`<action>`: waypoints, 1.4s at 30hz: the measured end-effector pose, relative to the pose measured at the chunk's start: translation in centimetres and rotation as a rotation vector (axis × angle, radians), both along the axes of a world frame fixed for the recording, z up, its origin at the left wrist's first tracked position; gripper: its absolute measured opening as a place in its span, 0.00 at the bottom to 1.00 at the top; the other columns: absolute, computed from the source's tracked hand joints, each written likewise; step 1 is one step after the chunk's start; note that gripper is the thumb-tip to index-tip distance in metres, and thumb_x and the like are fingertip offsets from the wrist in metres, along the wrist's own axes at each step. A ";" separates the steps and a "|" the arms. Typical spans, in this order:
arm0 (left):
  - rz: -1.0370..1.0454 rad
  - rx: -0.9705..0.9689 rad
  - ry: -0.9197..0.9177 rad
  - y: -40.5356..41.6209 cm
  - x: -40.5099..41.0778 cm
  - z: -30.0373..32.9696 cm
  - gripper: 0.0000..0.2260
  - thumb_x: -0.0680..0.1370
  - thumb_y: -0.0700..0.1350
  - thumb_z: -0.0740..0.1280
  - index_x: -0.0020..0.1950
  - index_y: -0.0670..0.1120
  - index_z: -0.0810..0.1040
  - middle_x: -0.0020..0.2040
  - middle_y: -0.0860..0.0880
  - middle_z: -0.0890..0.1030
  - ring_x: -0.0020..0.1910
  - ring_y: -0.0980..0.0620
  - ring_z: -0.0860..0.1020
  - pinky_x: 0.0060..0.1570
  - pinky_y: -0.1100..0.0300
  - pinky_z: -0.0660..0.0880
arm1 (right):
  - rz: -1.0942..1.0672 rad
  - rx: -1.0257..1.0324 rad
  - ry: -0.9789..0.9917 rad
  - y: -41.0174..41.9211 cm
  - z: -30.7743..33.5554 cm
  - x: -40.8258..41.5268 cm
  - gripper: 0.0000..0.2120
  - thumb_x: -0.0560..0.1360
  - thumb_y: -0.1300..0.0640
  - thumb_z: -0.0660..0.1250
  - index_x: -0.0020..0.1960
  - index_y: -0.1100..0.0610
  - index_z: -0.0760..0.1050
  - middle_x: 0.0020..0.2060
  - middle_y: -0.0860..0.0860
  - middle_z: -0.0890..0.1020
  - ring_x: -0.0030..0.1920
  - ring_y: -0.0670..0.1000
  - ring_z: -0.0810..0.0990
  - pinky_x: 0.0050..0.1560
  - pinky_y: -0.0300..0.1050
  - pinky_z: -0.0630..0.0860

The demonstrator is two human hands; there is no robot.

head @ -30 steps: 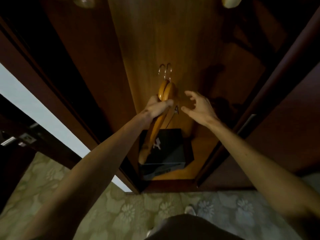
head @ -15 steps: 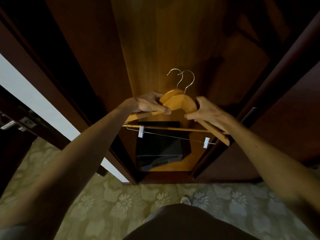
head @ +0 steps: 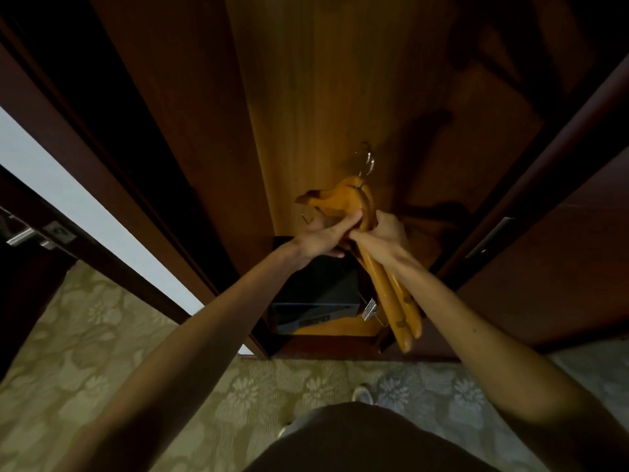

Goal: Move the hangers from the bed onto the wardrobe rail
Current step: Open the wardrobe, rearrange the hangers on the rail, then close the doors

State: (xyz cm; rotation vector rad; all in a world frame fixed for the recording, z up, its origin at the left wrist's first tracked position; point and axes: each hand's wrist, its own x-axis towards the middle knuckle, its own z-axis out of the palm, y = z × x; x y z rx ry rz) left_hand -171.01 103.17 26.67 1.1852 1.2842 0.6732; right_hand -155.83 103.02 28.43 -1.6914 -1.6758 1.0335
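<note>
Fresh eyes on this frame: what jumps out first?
The bright wooden hangers, bunched at centre with their metal hooks up, gripped by both the left hand and the right hand inside the open wardrobe. Just below them, a black box sits on the wardrobe floor.

Dim wood-panelled closet interior (head: 340,97) above floral-patterned carpet (head: 102,352)

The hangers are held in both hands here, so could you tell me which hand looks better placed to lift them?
Probably the right hand: it grips the wooden hangers around their bodies, while the left hand only pinches them.
</note>
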 end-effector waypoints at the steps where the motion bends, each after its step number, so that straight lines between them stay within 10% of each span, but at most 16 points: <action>1: -0.044 0.007 -0.024 -0.1 0.3 0.1 0.23 0.77 0.64 0.66 0.63 0.49 0.78 0.57 0.50 0.83 0.55 0.53 0.82 0.50 0.58 0.81 | 0.027 -0.004 -0.019 -0.1 -0.3 -0.1 0.06 0.75 0.56 0.72 0.50 0.55 0.78 0.38 0.48 0.80 0.40 0.48 0.82 0.34 0.38 0.74; 6: -0.003 -0.067 -0.118 -0.1 -0.4 -0.6 0.19 0.75 0.57 0.74 0.61 0.48 0.81 0.52 0.52 0.84 0.56 0.52 0.81 0.56 0.55 0.78 | 0.201 -0.090 0.074 -0.5 -0.4 0.7 0.17 0.75 0.53 0.73 0.61 0.55 0.76 0.50 0.50 0.83 0.51 0.48 0.83 0.49 0.45 0.81; 17: 0.062 -0.050 -0.092 0.3 -0.9 2.3 0.14 0.73 0.50 0.76 0.55 0.45 0.84 0.52 0.48 0.86 0.56 0.52 0.83 0.61 0.51 0.76 | 0.158 -0.091 0.250 -1.0 2.7 1.9 0.02 0.79 0.55 0.68 0.50 0.49 0.77 0.37 0.43 0.79 0.41 0.45 0.78 0.51 0.49 0.77; 24: 0.198 0.088 -0.049 2.8 -1.7 13.0 0.08 0.73 0.51 0.75 0.43 0.48 0.80 0.32 0.54 0.80 0.35 0.58 0.80 0.43 0.60 0.76 | 0.061 0.106 0.273 1.3 11.5 0.3 0.18 0.79 0.50 0.67 0.68 0.52 0.74 0.53 0.49 0.80 0.58 0.53 0.80 0.66 0.59 0.75; 27: 0.288 0.179 -0.078 3.8 -2.2 18.3 0.08 0.73 0.49 0.74 0.43 0.47 0.78 0.29 0.54 0.80 0.29 0.60 0.80 0.32 0.64 0.76 | 0.062 0.203 0.267 2.1 15.8 -0.3 0.22 0.78 0.48 0.66 0.71 0.53 0.72 0.52 0.48 0.76 0.57 0.54 0.78 0.66 0.61 0.75; 33: 0.407 0.355 -0.143 5.3 -3.2 28.0 0.10 0.73 0.50 0.73 0.48 0.45 0.82 0.31 0.53 0.81 0.32 0.57 0.80 0.41 0.58 0.81 | 0.116 0.397 0.247 3.7 23.6 -1.9 0.07 0.80 0.51 0.66 0.57 0.45 0.75 0.51 0.49 0.83 0.51 0.50 0.82 0.56 0.52 0.79; 39: 0.520 0.430 -0.165 7.1 -3.8 34.4 0.32 0.66 0.55 0.76 0.67 0.43 0.78 0.44 0.49 0.85 0.43 0.51 0.84 0.33 0.61 0.79 | 0.123 0.511 0.146 5.8 29.6 -4.1 0.08 0.79 0.53 0.64 0.55 0.55 0.78 0.48 0.54 0.83 0.48 0.52 0.82 0.55 0.56 0.80; 42: 0.525 0.467 -0.151 7.7 -4.1 36.8 0.19 0.72 0.51 0.73 0.59 0.43 0.83 0.38 0.50 0.83 0.39 0.53 0.82 0.34 0.61 0.76 | 0.135 0.516 0.125 7.1 32.1 -5.1 0.09 0.78 0.53 0.64 0.55 0.56 0.79 0.48 0.54 0.83 0.46 0.53 0.82 0.53 0.56 0.81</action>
